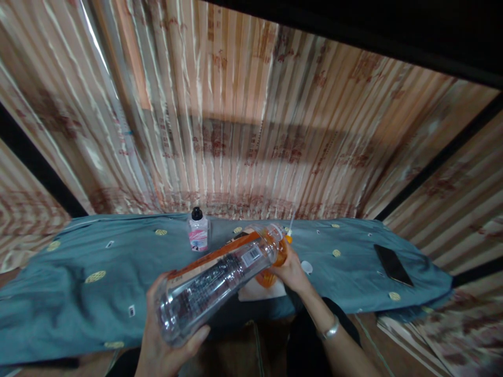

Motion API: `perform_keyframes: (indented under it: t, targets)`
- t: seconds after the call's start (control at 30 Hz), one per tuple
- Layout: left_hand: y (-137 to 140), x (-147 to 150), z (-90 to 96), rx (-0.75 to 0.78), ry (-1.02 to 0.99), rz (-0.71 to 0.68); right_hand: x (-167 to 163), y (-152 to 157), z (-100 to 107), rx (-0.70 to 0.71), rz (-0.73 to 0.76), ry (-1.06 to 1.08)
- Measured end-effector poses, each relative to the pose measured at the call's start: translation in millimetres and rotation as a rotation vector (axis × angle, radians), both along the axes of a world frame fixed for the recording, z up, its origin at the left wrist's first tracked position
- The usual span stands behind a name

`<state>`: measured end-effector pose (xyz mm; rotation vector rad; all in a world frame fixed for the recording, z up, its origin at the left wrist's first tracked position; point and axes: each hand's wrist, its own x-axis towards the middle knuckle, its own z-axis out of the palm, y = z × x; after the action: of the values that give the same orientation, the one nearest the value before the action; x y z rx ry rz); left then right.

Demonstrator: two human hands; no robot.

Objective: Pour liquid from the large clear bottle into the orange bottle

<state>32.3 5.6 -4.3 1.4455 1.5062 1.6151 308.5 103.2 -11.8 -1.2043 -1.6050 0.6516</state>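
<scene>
Fingers of the left hand (pixel 163 357) are clasping the base of a clear plastic bottle (pixel 210 285), which is slanting over the edge of a bed (pixel 353 285), neck up and rightward. The right hand (pixel 293 269) is gripping a partly hidden orange object (pixel 281 255) at the neck. A white disc (pixel 306 267), perhaps the cap, is lying nearby; uncapping seems done, while the bottle is not yet resting down.

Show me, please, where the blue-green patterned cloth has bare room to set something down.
Two patches of cloth look bare: left of the small pink-labelled bottle with black cap, and between the round white disc and the flat black rectangular device. The middle is crowded: a large clear plastic bottle slants there between left hand and right hand.
</scene>
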Motion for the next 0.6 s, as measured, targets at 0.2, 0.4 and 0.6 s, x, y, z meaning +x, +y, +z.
perform_keyframes:
  t: [0.2, 0.4, 0.6]
  targets:
    - [-3.0, 6.3, 10.7, -0.064, -0.022, 0.007, -3.2, -1.0, 1.1, -0.018, 0.052, 0.044]
    - [-5.2, 13.3, 17.0, -0.07, -0.046, 0.006, -1.2, 0.2, -4.7, -0.022, 0.067, 0.067]
    - [-2.9, 16.1, 15.1, -0.057, -0.031, 0.0, -2.6, 0.1, -3.3, -0.029, 0.081, 0.136]
